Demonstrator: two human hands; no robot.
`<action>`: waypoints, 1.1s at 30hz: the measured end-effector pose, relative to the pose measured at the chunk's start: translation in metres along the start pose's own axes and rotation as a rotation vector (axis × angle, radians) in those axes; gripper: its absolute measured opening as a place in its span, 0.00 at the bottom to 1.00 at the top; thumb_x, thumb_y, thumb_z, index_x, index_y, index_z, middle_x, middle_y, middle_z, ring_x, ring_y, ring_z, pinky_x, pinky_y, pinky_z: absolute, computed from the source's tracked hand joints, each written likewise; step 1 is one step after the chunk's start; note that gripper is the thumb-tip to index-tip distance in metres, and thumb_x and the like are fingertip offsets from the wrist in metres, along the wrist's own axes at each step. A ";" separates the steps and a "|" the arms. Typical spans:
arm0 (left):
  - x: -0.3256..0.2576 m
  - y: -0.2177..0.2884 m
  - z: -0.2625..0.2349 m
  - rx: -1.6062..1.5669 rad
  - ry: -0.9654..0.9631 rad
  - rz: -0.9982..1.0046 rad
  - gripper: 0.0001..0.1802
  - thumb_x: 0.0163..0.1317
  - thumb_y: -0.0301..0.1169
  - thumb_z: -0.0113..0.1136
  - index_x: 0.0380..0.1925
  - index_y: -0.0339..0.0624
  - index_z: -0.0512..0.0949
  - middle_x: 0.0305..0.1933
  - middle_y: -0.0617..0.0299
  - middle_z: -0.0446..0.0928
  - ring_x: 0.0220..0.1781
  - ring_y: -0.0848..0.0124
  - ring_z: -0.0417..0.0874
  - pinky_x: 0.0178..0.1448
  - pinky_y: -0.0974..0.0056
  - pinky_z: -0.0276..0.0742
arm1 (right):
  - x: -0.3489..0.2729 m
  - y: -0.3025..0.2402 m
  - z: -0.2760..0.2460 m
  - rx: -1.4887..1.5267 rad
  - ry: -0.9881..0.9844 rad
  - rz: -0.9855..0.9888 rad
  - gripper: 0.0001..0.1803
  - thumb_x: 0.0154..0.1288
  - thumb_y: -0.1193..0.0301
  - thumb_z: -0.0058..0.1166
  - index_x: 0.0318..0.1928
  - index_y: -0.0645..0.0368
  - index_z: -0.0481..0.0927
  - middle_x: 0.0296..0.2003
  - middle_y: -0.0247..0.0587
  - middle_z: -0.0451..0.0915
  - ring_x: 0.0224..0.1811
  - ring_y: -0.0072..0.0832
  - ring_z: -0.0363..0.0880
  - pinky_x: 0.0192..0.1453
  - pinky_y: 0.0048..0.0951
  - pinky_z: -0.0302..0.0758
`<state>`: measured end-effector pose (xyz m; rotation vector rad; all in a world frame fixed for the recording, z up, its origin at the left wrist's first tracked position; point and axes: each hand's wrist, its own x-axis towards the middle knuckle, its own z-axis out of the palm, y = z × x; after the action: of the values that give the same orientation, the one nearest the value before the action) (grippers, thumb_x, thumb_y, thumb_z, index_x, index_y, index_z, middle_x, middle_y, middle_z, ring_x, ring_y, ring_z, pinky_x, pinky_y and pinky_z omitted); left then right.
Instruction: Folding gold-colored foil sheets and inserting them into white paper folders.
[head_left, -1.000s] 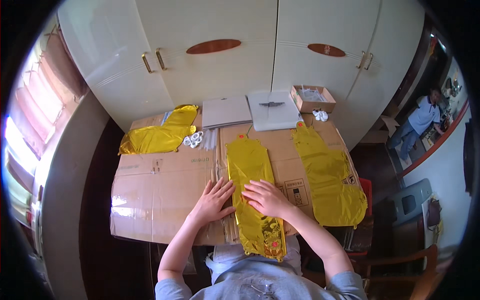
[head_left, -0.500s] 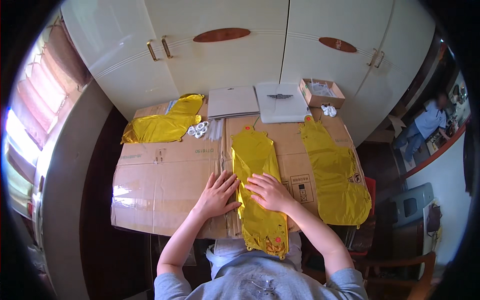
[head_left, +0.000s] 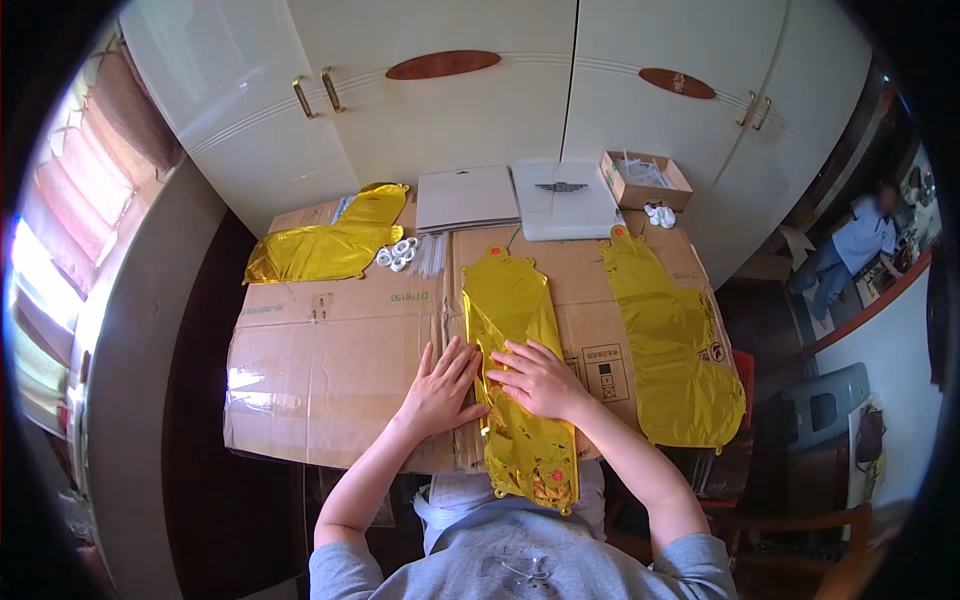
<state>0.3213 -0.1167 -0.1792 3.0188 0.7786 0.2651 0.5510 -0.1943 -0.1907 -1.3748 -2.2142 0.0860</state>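
Observation:
A long gold foil balloon, flat and folded narrow, lies lengthwise in front of me on the cardboard. Its near end hangs past the table's front edge toward my lap. My left hand rests flat along the balloon's left edge, fingers stretched out, partly on the cardboard. On the foil itself lies my right hand, palm down, with its fingers spread and pointing left. Neither hand grips anything. The foil under the right palm is hidden.
Flattened cardboard covers the table. Other gold foil balloons lie at the right and far left. Along the back are white ribbon rolls, clear straws, grey folders, a pale flat case and a small box. Someone stands far right.
Both hands stay on the balloon, with the fingers shifted only very slightly away from me. The whole view has tilted a little.

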 end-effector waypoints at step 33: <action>0.035 -0.038 -0.009 0.051 -0.073 0.061 0.49 0.59 0.65 0.52 0.72 0.42 0.59 0.76 0.57 0.59 0.81 0.56 0.48 0.79 0.39 0.36 | -0.002 0.004 0.004 -0.009 -0.068 0.023 0.16 0.67 0.61 0.54 0.53 0.45 0.83 0.61 0.33 0.76 0.69 0.35 0.67 0.74 0.47 0.59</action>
<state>0.3323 -0.0670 -0.1670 3.0836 0.6996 0.1366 0.5529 -0.1937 -0.1964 -1.4225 -2.2573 0.1326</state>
